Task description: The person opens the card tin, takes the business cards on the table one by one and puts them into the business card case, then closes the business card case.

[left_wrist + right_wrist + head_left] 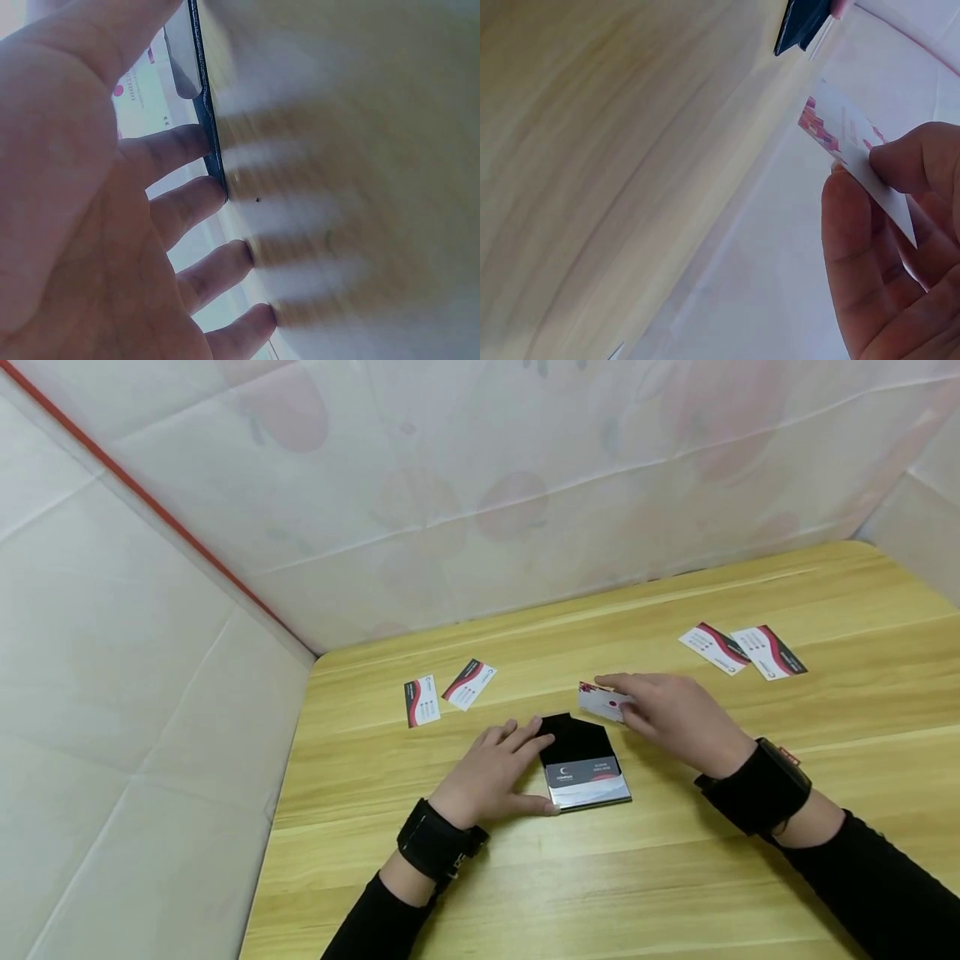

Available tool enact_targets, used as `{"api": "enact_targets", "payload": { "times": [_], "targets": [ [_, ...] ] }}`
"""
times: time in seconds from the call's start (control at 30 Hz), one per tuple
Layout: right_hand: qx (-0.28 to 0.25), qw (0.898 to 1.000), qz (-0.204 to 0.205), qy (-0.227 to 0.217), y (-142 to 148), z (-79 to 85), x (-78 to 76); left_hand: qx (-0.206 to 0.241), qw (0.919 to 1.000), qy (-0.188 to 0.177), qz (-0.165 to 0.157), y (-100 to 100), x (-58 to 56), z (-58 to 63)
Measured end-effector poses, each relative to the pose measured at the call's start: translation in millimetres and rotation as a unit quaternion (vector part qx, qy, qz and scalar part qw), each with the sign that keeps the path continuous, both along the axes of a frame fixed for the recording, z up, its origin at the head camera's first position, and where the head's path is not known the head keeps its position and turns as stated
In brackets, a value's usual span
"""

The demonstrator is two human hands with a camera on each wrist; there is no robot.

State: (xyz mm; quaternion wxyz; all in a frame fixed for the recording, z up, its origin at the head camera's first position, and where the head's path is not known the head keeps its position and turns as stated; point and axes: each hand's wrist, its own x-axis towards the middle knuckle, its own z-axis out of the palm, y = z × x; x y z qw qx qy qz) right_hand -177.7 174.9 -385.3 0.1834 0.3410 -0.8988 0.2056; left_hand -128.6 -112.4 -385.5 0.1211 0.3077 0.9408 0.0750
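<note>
A black card case (587,760) lies opened flat on the wooden table, its lid folded back to the far side. In its near half sits a grey and white business card (581,772) above a shiny metal strip. My left hand (491,772) rests along the case's left edge, thumb at the near corner and fingertips at the lid. Just right of the lid, my right hand (671,718) pinches a white business card (855,142) with a red and pink pattern between thumb and fingers. The card is held tilted above the table, its lower corner partly behind the thumb.
Two business cards, one upright (422,701) and one slanted (469,683), lie at the back left of the table (525,885). At the back right, a business card (769,652) overlaps another business card (715,648). Pale patterned sheeting (450,510) rises behind the table.
</note>
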Motion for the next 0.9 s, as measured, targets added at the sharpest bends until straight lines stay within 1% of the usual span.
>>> {"api": "enact_targets", "payload": {
  "times": [0.13,0.33,0.47,0.73,0.9],
  "targets": [
    [-0.014,1.000,0.010,0.010,-2,-0.5,0.6,0.001,1.0000,0.001,0.002,0,0.5,1.1],
    [-0.038,0.998,0.045,0.024,-5,-2.5,1.0,-0.002,1.0000,0.002,0.002,0,0.2,-0.1],
    [-0.038,0.997,0.059,0.035,-8,-4.6,3.3,-0.003,1.0000,0.000,0.001,0,0.9,-1.0],
    [-0.041,0.997,0.062,0.024,-11,-2.1,6.5,0.002,1.0000,0.004,0.003,0,0.8,0.6],
    [-0.044,0.997,0.064,0.031,-13,-0.7,8.4,-0.002,1.0000,0.003,0.005,1,1.4,0.3]
  ]
}}
